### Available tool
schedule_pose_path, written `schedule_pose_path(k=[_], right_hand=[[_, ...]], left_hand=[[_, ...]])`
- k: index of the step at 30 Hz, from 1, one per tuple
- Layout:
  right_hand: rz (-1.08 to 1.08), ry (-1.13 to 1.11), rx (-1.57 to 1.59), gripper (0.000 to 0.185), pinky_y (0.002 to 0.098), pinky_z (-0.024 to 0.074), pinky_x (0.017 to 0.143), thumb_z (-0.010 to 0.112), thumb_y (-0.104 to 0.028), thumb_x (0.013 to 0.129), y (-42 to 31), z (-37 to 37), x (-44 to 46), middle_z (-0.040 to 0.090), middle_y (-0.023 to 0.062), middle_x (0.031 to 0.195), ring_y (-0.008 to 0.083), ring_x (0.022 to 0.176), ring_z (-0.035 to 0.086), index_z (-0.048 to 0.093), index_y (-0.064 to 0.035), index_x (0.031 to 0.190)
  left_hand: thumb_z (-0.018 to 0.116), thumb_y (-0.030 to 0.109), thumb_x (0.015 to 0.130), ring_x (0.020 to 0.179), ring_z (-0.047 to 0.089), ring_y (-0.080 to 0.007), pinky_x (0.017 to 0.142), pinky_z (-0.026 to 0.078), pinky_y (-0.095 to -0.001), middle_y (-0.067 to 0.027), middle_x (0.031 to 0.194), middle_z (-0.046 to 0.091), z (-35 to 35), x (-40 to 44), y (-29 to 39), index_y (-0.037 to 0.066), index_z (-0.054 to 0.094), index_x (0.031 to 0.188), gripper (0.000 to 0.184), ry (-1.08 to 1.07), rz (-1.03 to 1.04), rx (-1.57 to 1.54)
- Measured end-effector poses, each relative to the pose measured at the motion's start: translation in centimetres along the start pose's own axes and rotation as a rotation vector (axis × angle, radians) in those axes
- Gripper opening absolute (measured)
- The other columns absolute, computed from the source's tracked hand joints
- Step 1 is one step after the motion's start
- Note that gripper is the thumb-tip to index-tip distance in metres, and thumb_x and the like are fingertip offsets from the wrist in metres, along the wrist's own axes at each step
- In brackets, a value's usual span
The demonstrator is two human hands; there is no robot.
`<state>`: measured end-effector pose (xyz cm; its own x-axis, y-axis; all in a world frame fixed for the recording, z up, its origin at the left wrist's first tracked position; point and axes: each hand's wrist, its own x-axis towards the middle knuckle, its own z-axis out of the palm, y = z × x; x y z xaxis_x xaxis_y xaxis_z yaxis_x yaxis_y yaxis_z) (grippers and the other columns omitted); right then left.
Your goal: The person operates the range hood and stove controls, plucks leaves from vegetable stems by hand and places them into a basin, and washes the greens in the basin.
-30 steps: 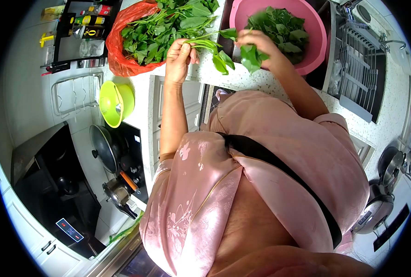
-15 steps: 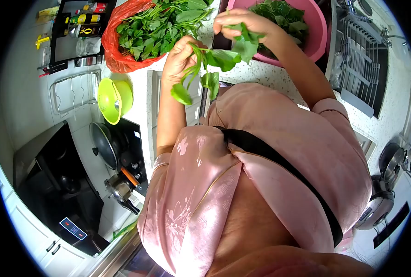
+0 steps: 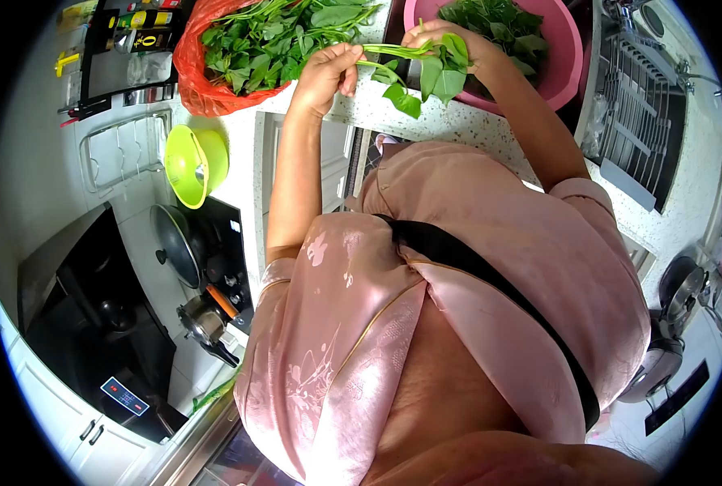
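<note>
My left hand [image 3: 326, 78] pinches the bare stem ends of a sprig of leafy greens [image 3: 448, 71], beside a red plastic bag [image 3: 189, 69]. Long green stems pile up in that bag. Fingers curled, my right hand [image 3: 450, 40] grips the same sprig at its leafy end, so the stems stretch between both hands. Broad green leaves hang below my right hand. Right of it stands a pink basin [image 3: 573, 61] with loose dark green leaves [image 3: 503, 36] inside; my right forearm crosses its near rim.
A speckled countertop [image 3: 450, 121] runs under the bag. A yellow-green basket [image 3: 219, 162] stands at left, near a hob with a lidded pan [image 3: 176, 247] and a pot [image 3: 207, 320]. On the right is a dish rack [image 3: 632, 105]. Bottles [image 3: 146, 39] stand on a rack at upper left.
Both hands held greens before. My left hand has risen slightly and turned, and the drooping sprig now stretches sideways between the hands. My right hand has shifted slightly right.
</note>
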<state>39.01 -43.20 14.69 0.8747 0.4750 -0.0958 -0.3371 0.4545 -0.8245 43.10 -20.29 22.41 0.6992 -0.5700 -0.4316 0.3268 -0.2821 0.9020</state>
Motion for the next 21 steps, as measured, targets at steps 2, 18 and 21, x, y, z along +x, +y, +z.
schedule_pose_path(k=[2,18,21], right_hand=[[0.031,0.044,0.005,0.02,0.019,0.0399,0.053,0.058,-0.016,0.08,1.0,-1.2,0.0,0.055,0.0018,0.071,0.0053,0.06,0.049,0.061,0.0022,0.087],[0.006,1.219,-1.297,0.063,0.0443,0.0384,0.092,0.064,-0.041,0.073,4.8,-10.9,-7.5,0.046,0.0253,0.12,0.0369,0.11,0.047,0.048,-0.0005,0.119],[-0.037,1.225,-1.199,0.059,0.044,0.0325,0.098,0.064,-0.037,0.074,6.3,-11.2,-8.7,0.032,0.0261,0.132,0.0397,0.121,0.034,0.048,-0.002,0.119]], left_hand=[[0.051,0.022,0.09,0.037,0.036,-0.0113,0.041,0.036,-0.0256,-0.0022,0.044,0.042,0.4,0.7,0.0,0.003,0.053,0.081,0.021,0.007,-0.032,-0.018],[0.048,0.022,0.092,0.037,0.043,-0.0114,0.036,0.038,-0.0234,-0.0026,0.05,0.049,-0.9,7.1,1.9,0.005,0.053,0.083,0.021,0.17,-0.024,-0.253],[0.045,0.023,0.093,0.041,0.044,-0.0127,0.039,0.041,-0.025,-0.0033,0.053,0.049,-2.2,9.2,7.3,0.006,0.05,0.087,0.019,0.222,0.053,-0.166]])
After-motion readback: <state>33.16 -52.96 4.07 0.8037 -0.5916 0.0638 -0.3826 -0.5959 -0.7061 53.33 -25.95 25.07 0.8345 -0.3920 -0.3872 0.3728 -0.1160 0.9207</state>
